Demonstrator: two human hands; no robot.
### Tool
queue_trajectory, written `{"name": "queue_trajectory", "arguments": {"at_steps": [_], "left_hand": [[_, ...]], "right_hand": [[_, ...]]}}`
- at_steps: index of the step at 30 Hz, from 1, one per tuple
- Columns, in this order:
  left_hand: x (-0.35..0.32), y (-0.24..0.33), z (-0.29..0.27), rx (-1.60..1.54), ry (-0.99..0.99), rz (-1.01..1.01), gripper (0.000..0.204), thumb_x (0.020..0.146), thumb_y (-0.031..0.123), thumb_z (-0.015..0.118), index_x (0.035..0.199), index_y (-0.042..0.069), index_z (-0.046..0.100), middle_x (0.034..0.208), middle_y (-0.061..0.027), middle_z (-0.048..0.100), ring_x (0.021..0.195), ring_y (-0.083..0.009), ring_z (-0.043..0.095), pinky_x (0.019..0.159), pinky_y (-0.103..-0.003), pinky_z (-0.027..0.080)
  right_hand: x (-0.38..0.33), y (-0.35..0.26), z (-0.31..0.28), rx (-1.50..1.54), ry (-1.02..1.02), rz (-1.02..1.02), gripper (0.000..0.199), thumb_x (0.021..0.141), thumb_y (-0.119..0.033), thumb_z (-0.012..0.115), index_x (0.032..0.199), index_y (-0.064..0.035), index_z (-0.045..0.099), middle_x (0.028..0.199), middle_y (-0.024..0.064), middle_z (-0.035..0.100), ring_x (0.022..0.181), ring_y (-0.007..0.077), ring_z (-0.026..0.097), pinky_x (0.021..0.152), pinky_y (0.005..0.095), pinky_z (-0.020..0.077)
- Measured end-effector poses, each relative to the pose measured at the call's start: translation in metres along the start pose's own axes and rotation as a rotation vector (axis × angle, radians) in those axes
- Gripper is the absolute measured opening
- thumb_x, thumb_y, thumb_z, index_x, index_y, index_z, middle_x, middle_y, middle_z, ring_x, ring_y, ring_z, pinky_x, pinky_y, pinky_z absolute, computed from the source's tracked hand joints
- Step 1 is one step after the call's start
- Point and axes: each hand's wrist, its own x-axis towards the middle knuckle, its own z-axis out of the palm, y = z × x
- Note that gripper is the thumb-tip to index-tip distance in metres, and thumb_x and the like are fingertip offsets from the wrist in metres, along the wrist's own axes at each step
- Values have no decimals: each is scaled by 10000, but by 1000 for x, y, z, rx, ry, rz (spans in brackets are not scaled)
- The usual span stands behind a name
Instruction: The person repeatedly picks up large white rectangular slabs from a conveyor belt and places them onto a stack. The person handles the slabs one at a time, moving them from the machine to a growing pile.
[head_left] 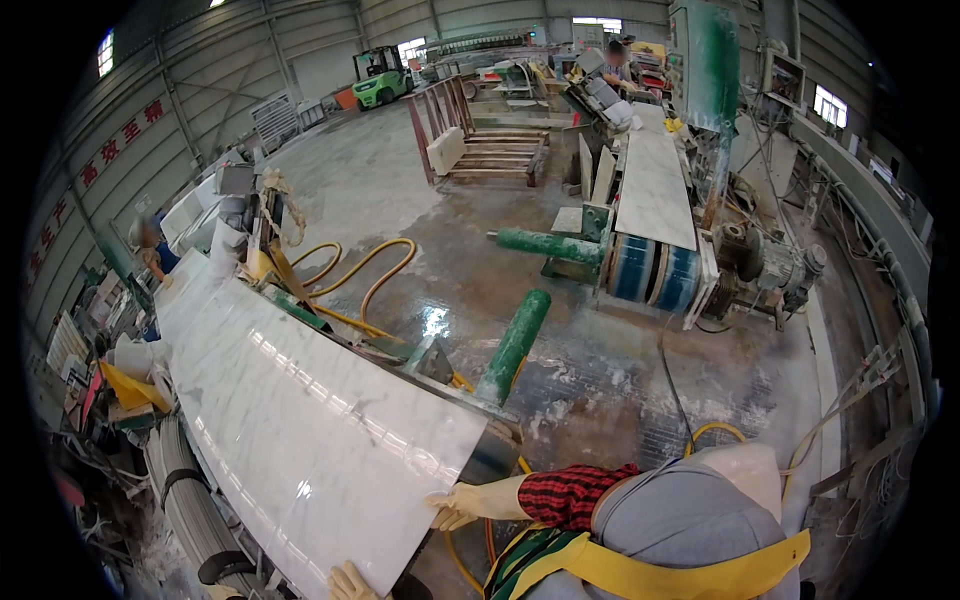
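Note:
A long white marble slab (330, 430) with faint grey veins lies polished side up on a belt line, stretching from the lower middle to the far left. My right hand (458, 505), in a cream glove below a red and black checked sleeve, grips the slab's near end edge. At the bottom border, my left hand (350, 582) rests its gloved fingers on the slab near its other corner; its wrist is cut off by the frame. My grey shirt and yellow apron strap fill the lower right.
A green roller (515, 345) juts out beside the slab. Yellow hoses (385, 270) loop across the wet floor. Another conveyor (650, 270) carries a second slab at right, near a motor (790, 265). A wooden rack (490, 155), a green forklift (380, 78) and a co-worker (152, 248) stand farther off.

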Motion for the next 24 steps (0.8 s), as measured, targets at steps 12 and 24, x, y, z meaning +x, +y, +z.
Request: {"name": "queue_trajectory", "arguments": {"at_steps": [12,24], "left_hand": [[-10,8,-16,-94,62,32,887,827,309,693,1588,87,295,1609,-265,317,1491,-434,285,1231,-538,211],[-15,15,-24,-102,3,-1,937,824,308,735,1608,113,261,1631,-247,285,1507,-420,255,1246,-526,186]], "right_hand": [[10,12,-7,27,-9,-9,717,874,-576,741,1214,50,660,1164,221,726,996,280,731,856,354,613],[5,15,-9,20,-14,-29,682,907,-558,712,1226,42,658,1153,214,728,948,264,734,818,341,623]]}}
